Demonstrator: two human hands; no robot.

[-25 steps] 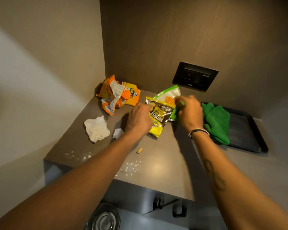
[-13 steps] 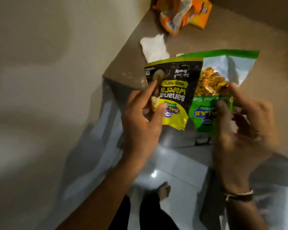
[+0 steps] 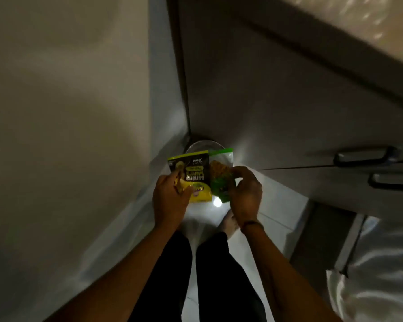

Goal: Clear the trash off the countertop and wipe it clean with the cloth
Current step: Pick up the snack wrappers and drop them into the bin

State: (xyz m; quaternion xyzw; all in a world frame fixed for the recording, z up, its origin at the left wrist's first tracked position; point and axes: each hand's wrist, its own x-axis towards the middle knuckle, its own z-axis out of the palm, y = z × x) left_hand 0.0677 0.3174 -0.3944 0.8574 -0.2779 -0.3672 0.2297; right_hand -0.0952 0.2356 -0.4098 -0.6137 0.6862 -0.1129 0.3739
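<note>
I look straight down at the floor. My left hand [image 3: 170,201] grips a yellow and black banana wafers packet [image 3: 192,173] by its lower edge. My right hand [image 3: 243,194] grips a green and clear snack packet [image 3: 220,169] beside it. Both packets hang just above a round metal bin [image 3: 201,145] that stands on the floor in the corner, mostly hidden behind them. Only a pale strip of the countertop [image 3: 358,22] shows at the upper right. The cloth and the other trash are out of view.
The grey cabinet front [image 3: 277,108] rises on the right, with two dark handles [image 3: 363,156] on its doors. A pale wall [image 3: 68,112] fills the left. My legs and bare foot [image 3: 228,223] stand on the glossy white floor tiles.
Both hands lifted the two packets off the countertop and carried them down to the bin on the floor. The view swung from the countertop down to the floor.
</note>
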